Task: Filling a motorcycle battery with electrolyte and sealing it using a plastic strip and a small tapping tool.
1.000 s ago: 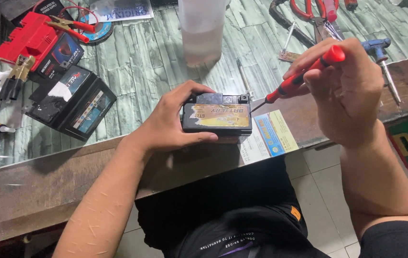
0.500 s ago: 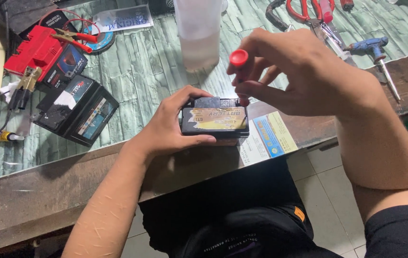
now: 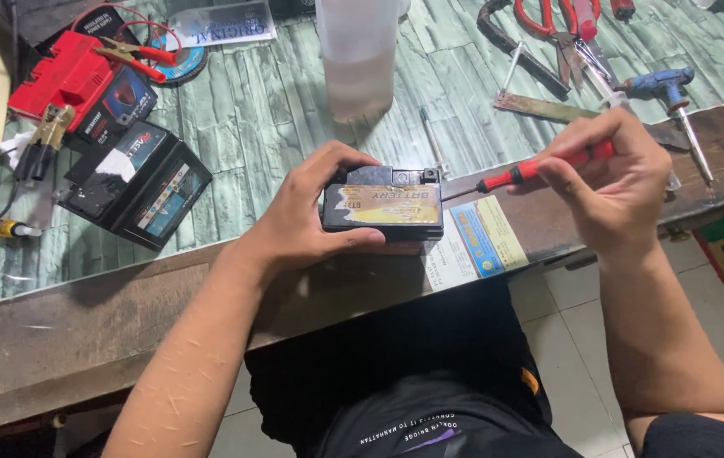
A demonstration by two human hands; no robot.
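small black battery (image 3: 383, 209), red-handled screwdriver (image 3: 525, 173) at its corner

The left hand (image 3: 311, 212) sits palm down, its fingers curled forward and spread in a clamping grip, with the thumb on the near side; its bare forearm runs from the near left up toward the middle, the wrist nearly straight. The right hand (image 3: 612, 182) is on the right, a little farther out, fingers bent inward and pinched together with the knuckles facing up. Its forearm rises steeply from the near right corner, the wrist bent slightly leftward.
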